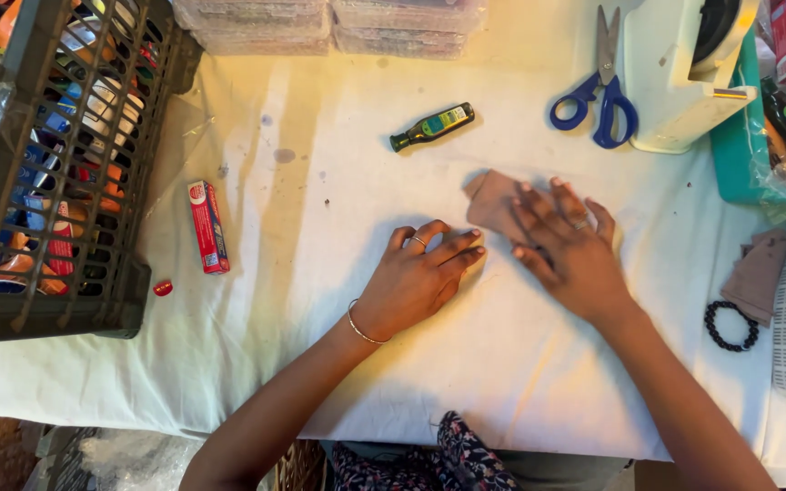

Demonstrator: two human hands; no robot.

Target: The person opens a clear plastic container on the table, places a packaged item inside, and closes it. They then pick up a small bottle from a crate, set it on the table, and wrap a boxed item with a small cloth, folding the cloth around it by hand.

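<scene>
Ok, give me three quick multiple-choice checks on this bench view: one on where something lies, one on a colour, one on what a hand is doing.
1. Where does the small dark bottle lie?
A. inside the black crate
B. on the white cloth, beyond the hands
C. under the right hand

2. What colour are the handles of the scissors?
A. blue
B. red
C. yellow

3. What is the right hand doing?
A. gripping the scissors
B. lifted clear of the table
C. pressing flat on the brown piece of fabric

Answers:
1 B: the bottle lies on its side on the cloth, apart from both hands.
2 A: both loops are blue.
3 C: its fingers are spread across the fabric, while the left hand rests flat on the cloth beside it.
</scene>
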